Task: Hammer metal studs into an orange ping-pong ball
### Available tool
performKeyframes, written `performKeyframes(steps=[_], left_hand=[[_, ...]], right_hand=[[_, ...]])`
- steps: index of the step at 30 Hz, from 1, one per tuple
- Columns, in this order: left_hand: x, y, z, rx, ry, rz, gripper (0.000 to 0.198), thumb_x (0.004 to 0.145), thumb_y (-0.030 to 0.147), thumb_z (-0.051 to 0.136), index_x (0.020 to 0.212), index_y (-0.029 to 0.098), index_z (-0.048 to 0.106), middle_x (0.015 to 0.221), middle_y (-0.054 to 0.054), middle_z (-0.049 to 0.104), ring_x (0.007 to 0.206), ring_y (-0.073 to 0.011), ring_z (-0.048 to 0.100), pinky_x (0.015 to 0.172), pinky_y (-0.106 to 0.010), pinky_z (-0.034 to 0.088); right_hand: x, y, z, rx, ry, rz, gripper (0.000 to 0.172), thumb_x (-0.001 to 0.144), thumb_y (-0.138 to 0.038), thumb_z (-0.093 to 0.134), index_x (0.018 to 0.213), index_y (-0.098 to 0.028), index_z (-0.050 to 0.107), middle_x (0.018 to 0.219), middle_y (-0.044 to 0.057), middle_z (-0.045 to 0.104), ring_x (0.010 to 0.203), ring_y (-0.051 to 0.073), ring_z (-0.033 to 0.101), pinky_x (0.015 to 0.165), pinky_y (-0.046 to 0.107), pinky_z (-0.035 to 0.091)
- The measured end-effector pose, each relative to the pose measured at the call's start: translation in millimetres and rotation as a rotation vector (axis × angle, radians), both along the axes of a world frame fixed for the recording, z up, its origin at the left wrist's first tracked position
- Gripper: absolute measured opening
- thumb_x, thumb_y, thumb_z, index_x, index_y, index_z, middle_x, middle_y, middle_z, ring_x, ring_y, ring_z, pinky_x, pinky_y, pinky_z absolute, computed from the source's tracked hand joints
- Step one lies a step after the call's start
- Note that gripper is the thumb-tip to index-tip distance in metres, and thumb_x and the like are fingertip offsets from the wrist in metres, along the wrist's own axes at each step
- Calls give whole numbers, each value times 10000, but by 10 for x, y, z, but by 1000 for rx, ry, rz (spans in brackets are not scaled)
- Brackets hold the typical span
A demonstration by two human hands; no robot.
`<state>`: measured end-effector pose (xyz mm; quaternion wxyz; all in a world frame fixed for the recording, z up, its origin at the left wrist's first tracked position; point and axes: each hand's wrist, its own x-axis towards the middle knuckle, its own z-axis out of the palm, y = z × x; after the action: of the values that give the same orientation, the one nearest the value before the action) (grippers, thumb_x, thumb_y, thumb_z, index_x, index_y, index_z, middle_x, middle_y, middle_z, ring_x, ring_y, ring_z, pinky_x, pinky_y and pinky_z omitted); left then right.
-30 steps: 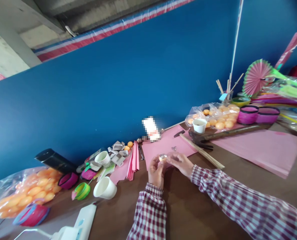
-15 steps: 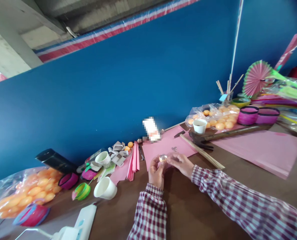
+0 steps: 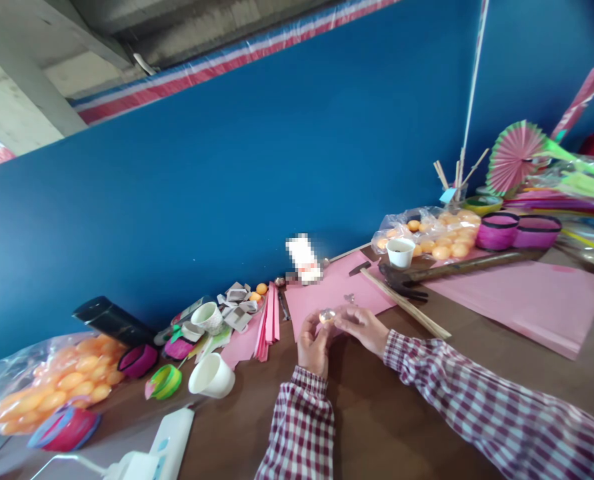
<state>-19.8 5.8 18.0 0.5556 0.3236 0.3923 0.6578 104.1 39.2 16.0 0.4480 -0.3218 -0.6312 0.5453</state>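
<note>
My left hand (image 3: 313, 343) grips a small round ball (image 3: 327, 316) between thumb and fingers. The ball looks silvery and shiny on top, with a yellowish-orange tint lower down. At its right side, the pinched fingers of my right hand (image 3: 364, 328) touch it. Both hands are over the near edge of a pink sheet (image 3: 309, 303) lying on the brown table. A few small shiny scraps (image 3: 349, 299) rest on that sheet just beyond my right hand.
Right of the hands lie wooden sticks (image 3: 414, 307), a hammer (image 3: 404, 280), a white cup (image 3: 401, 253) and bagged orange balls (image 3: 447, 243). On the left stand a white paper cup (image 3: 211, 377), a power strip (image 3: 173, 440) and another bag of orange balls (image 3: 61, 380). A blue wall (image 3: 227, 167) rises behind.
Almost nothing differs. Both hands stay on the ball in the same place, and the whole view has shifted very slightly.
</note>
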Motion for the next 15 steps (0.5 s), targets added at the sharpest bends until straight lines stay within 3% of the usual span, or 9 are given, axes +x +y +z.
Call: performKeyframes(steps=[15], left_hand=[[-49,29,-83,101,108,10,335,651,205,635,971,177,540,1009,-56,585,928,-175,555,847,-343,418]], right_hand=[[4,-8,10,-26,-3,36,273,728,-407,526,731,-138,573,823,37,595,659,115,534,605,252,443]])
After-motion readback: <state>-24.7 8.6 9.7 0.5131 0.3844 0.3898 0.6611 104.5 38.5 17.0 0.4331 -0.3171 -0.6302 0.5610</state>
